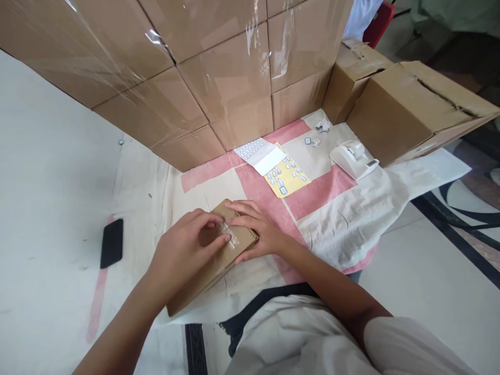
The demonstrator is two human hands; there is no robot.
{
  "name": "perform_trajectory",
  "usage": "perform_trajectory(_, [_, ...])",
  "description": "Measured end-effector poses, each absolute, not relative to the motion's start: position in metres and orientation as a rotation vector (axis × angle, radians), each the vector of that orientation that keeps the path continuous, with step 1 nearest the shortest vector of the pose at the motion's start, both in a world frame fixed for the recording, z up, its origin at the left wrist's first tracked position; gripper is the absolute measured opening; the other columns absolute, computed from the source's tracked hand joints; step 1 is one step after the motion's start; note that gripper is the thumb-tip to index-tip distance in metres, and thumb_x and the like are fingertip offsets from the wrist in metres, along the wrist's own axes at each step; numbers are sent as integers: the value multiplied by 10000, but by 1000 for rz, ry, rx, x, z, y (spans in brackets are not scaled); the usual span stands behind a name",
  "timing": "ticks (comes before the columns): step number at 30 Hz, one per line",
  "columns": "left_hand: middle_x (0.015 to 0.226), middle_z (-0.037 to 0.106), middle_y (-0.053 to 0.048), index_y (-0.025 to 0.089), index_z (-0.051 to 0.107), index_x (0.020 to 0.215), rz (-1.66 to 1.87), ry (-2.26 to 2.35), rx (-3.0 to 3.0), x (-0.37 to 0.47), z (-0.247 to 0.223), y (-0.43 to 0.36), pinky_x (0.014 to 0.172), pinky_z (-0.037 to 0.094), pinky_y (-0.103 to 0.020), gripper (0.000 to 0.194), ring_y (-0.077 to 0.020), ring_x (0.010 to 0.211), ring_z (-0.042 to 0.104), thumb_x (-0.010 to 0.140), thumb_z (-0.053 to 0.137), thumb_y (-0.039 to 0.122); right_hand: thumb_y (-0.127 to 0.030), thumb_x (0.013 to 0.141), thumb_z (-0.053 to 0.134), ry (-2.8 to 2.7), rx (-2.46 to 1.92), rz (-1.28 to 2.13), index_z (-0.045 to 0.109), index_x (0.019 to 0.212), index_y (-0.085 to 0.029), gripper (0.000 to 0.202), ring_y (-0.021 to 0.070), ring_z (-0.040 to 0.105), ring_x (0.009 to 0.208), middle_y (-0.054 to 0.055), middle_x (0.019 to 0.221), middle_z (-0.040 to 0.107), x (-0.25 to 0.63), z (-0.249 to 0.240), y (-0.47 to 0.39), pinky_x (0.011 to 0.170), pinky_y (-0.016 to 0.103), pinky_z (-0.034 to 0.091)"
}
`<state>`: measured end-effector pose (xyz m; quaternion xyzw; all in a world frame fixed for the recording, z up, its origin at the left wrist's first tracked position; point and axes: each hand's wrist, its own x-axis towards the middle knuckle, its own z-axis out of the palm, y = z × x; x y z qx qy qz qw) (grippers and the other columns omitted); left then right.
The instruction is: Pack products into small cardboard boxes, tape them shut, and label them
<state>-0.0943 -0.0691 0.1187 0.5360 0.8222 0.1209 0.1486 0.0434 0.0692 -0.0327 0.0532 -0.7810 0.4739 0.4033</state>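
A small brown cardboard box (197,278) lies at a slant near the table's front edge. Across its top, close to the far end, runs a short strip of clear tape (233,238). My left hand (182,245) is closed at this strip, its thumb tip on the tape and its fingers curled at the strip's other end. Around the right end of the box wraps my right hand (261,229), fingers over the top and thumb along the side. One of its fingertips touches the box beside the tape.
Stacked taped cartons (234,88) rise along the back. A white tape dispenser (353,159) stands right, before two larger boxes (394,104). Sticker sheets (289,174) and loose stickers (312,141) lie mid-table on the pink-and-white cloth (328,192). A black phone (112,243) lies left.
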Motion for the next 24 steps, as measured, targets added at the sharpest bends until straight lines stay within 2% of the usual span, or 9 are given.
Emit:
perform_trajectory(2, [1245,684,-88,263,614,1350,304,2411,1592,-100,117,-66,913,533,-443,659,-321,1157,627,831,655,667,-711,657,880,-1990,129,1204,626,1255,-239,804,326,411,1459,185,1562,495,44,-32,69,1214,538,329])
perform_trajectory(4, [1430,601,-139,227,496,1499,305,2421,1589,-107,114,-63,1042,494,-528,903,-385,1306,549,774,679,733,-699,657,887,-1995,121,1206,620,1249,-247,792,325,413,1457,178,1566,496,45,-32,70,1217,538,329])
perform_trajectory(6, [1505,565,-119,259,490,1509,353,2279,1487,-114,110,-59,1088,481,-514,864,-379,1348,539,802,665,724,-686,667,888,-1979,114,1202,611,1255,-253,781,321,420,1457,174,1565,500,45,-31,70,1214,534,339])
perform_trajectory(10, [1435,641,-30,350,505,1475,476,2009,1242,-122,103,-54,1002,539,-379,611,-283,1203,657,927,592,605,-639,754,856,-1905,173,1157,592,1298,-238,726,295,430,1469,180,1559,506,44,-27,71,1214,506,356])
perform_trajectory(13, [1456,629,-40,349,480,1490,463,2058,1234,-121,101,-56,1005,537,-396,591,-287,1206,660,961,532,607,-633,768,848,-1892,181,1137,590,1305,-228,720,285,448,1457,189,1552,513,44,-24,70,1209,495,369])
perform_trajectory(15, [1511,584,-73,329,419,1535,388,2156,1298,-117,100,-61,1039,524,-444,694,-323,1269,632,934,554,646,-654,756,846,-1952,129,1154,601,1288,-233,722,290,453,1454,186,1557,512,47,-22,68,1204,496,378])
perform_trajectory(19, [1618,446,-171,244,224,1629,203,2359,1527,-105,96,-76,1087,481,-574,1052,-428,1378,539,806,663,730,-652,795,815,-2129,12,1234,606,1320,-236,701,296,385,1506,154,1619,450,63,-9,62,1233,496,352])
perform_trajectory(21, [1656,380,-187,246,144,1653,184,2412,1616,-100,92,-82,1095,461,-604,1091,-452,1404,506,816,634,747,-595,866,779,-2229,29,1294,512,1470,-238,751,291,351,1533,133,1651,411,78,7,67,1255,490,327])
perform_trajectory(24, [1646,408,-158,300,107,1661,195,2429,1633,-100,87,-86,1089,451,-607,1071,-450,1397,510,833,600,768,-523,969,686,-2272,15,1418,307,1623,-254,803,257,524,1408,112,1614,467,98,39,101,1170,434,445])
